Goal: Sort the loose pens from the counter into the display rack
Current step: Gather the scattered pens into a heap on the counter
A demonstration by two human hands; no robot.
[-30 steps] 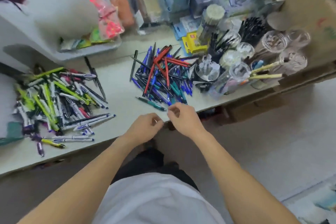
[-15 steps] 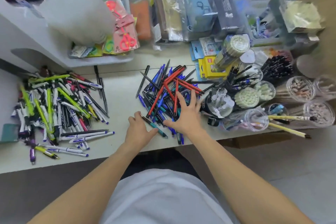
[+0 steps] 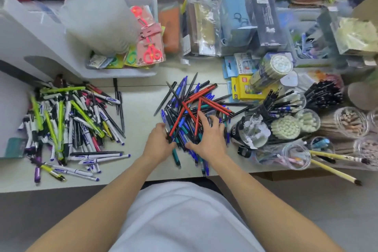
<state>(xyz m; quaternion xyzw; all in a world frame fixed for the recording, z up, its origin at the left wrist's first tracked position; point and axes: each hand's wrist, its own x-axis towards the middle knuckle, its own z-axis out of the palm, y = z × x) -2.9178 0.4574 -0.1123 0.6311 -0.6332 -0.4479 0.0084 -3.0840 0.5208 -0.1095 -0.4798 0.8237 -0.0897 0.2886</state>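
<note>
A loose pile of blue, red, black and teal pens (image 3: 196, 104) lies mid-counter. My left hand (image 3: 158, 145) is at the pile's near left edge, its fingers curled around the ends of a few pens there. My right hand (image 3: 208, 139) lies on the pile's near right side, fingers spread and pressing on the pens. A second pile of white, green and pink pens (image 3: 71, 120) lies to the left, apart from both hands. The display rack of round clear cups (image 3: 286, 127), several holding pens and pencils, stands right of the central pile.
A white bin (image 3: 141, 71) with scissors packs sits behind the piles on the pale counter (image 3: 139, 129). A yellow box (image 3: 243, 90) and packaged stationery crowd the back right. Two long brushes (image 3: 335, 174) stick out over the counter's front edge at right.
Both hands have moved from the counter's front edge up onto the central pile. The right hand spread over the pens, and the left hand closed in on the pile's left edge.
</note>
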